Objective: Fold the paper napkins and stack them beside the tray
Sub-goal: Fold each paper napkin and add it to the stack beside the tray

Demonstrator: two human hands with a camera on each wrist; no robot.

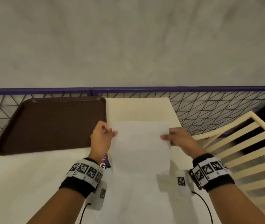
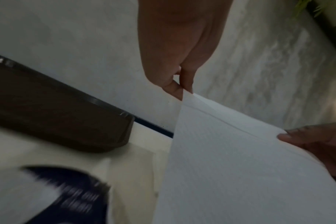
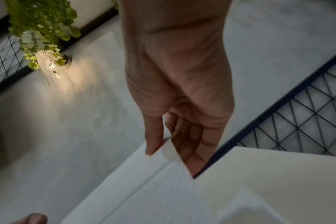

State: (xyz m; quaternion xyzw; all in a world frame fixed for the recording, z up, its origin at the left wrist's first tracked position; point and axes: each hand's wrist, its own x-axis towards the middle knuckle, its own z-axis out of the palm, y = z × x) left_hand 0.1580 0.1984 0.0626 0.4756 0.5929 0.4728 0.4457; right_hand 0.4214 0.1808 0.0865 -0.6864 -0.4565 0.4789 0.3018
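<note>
A white paper napkin [image 1: 141, 147] hangs unfolded above the cream table [image 1: 23, 175], held up by both hands at its upper side edges. My left hand [image 1: 103, 136] pinches the left edge between thumb and finger; in the left wrist view the left hand [image 2: 179, 84] holds the napkin [image 2: 240, 174] by a corner. My right hand [image 1: 175, 136] pinches the right edge, thumb in front; in the right wrist view the right hand [image 3: 173, 144] has the napkin [image 3: 144, 189] between thumb and fingers. The brown tray [image 1: 52, 123] lies to the left, nothing on it.
A purple-printed packet [image 1: 106, 162] lies on the table behind the left wrist, partly hidden by the napkin. A wire-mesh fence [image 1: 209, 107] with a blue rail runs behind the table. A cream slatted chair [image 1: 241, 151] stands at the right. A glass lamp with green leaves [image 3: 48, 50] is on the wall.
</note>
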